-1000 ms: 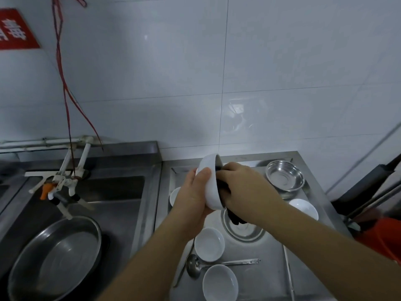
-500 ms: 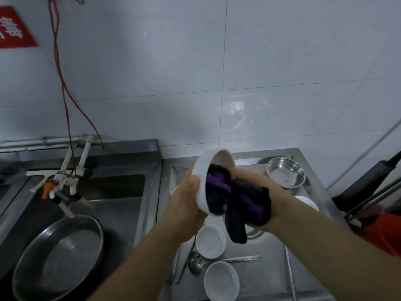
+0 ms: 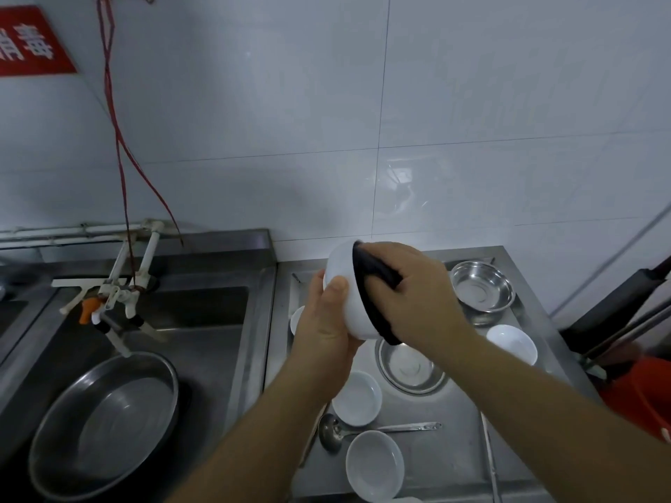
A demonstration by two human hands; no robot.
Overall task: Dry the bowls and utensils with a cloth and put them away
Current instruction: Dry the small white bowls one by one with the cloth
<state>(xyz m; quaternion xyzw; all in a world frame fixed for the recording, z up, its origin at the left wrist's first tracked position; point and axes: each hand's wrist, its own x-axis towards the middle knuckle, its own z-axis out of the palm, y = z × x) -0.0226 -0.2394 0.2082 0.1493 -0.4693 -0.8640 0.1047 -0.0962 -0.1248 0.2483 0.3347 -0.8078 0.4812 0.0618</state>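
Since half a sec ago the cloth (image 3: 374, 285) has gone from hanging out loose, purple showing, to tucked into the bowl (image 3: 350, 295), w/ the right hand (image 3: 414, 295) now covering the bowl's mouth.

Nearest me on the steel counter (image 3: 454, 466): a white bowl (image 3: 374, 465), then a ladle (image 3: 363, 432) lying flat, handle to the right, then another white bowl (image 3: 356, 398). Beside that, a steel dish (image 3: 412, 368), partly under the right forearm.

Above those, both hands are mid-air. Left hand (image 3: 323, 328) holds the bowl tipped on its side, thumb on the outer wall, fingers behind, so a full grip on it. Right hand's fingers are curled on the dark cloth, pressing it into the bowl's opening.

Further right: a white bowl (image 3: 512, 343) & behind it a steel bowl (image 3: 483, 288) near the back corner. One more white rim (image 3: 297, 319) peeks out behind the left hand.

Left side: a sink (image 3: 218, 321) w/ a big steel pan (image 3: 105, 422) in it, taps (image 3: 116, 295) above. Red cord (image 3: 120, 139) hangs down the tiled wall (image 3: 435, 103); red sign (image 3: 29, 41) top left.
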